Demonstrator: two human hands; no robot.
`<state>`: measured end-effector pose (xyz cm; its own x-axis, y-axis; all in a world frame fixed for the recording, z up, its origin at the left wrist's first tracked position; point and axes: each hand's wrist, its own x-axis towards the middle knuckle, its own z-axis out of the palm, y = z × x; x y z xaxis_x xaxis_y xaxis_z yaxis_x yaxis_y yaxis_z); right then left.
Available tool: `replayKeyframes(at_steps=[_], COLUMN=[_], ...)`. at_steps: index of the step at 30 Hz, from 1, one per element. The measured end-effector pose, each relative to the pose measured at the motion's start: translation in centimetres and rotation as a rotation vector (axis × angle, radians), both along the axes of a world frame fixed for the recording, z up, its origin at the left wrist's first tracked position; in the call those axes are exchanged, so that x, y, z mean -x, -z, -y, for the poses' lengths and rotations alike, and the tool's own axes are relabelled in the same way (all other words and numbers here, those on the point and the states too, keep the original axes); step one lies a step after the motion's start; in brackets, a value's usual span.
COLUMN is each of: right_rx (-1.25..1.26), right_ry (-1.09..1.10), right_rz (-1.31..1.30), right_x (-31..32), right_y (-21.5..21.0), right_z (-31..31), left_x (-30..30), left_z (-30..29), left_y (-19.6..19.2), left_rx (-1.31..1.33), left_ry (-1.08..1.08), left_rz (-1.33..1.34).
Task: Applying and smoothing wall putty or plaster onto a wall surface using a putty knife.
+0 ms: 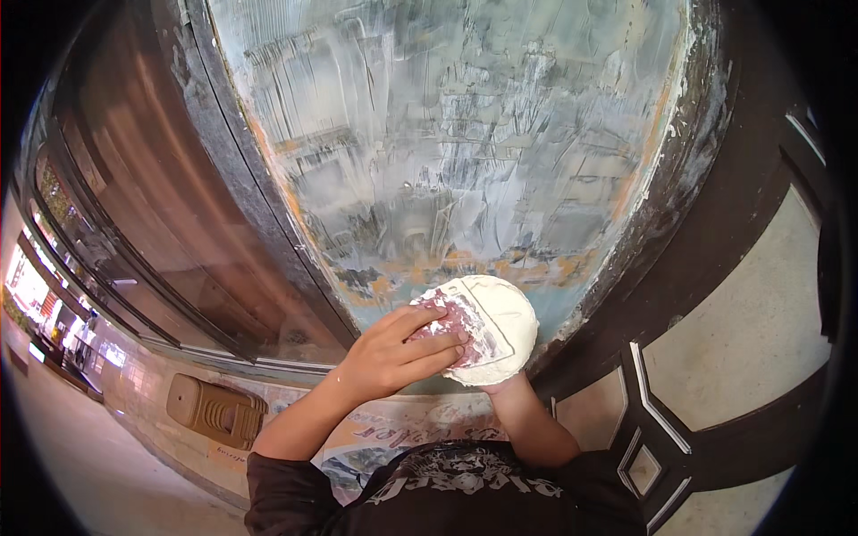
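Observation:
My left hand [384, 353] is closed on a flat, reddish putty scraper [460, 314] smeared with white. The scraper lies against a thick layer of white putty [514, 317] spread over a round plate or board, whose own surface is covered. Below that, my right hand [509, 385] bears the load from underneath; most of its fingers are hidden by the putty. Right behind the putty rises a wall panel [465, 161], patchy grey and pale blue with white streaks and orange-brown marks along its lower and side edges.
Brown stacked plastic stools [210, 411] stand low at the left, near dark-framed sliding glass [179, 205]. A dark door with pale panels [742, 313] is close on the right. Printed sheeting [384, 431] covers the floor before me.

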<state>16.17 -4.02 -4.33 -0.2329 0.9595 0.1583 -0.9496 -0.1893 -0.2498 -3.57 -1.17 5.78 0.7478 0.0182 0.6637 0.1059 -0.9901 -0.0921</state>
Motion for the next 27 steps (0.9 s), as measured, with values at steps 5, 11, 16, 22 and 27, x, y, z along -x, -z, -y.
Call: replayKeyframes(at_steps=[5,11,16,22,27], right_rx=[-0.02,-0.05,-0.091,-0.101,-0.02], right_ry=[0.014,-0.035,-0.016,0.001,0.043], right_rz=[0.05,-0.262,-0.203,-0.137,-0.18], right_x=[0.4,0.9,-0.7,-0.6,-2.2], right_y=[-0.8,-2.8,0.2,-1.0,-0.1], right_z=[0.1,0.0,0.5,0.8,1.4], left_x=[0.4,-0.1,-3.8,-5.7,-7.3], left_z=[-0.2,-1.1,-4.9,-3.7,-5.5], left_y=[-1.9,-8.4,-21.6,-35.6,-39.9], left_rx=[0.015,-0.152,-0.628,-0.429,-0.392], left_ry=[0.028,0.015,-0.059,-0.303,-0.311], left_rz=[0.043,0.139,0.383,0.397,0.556])
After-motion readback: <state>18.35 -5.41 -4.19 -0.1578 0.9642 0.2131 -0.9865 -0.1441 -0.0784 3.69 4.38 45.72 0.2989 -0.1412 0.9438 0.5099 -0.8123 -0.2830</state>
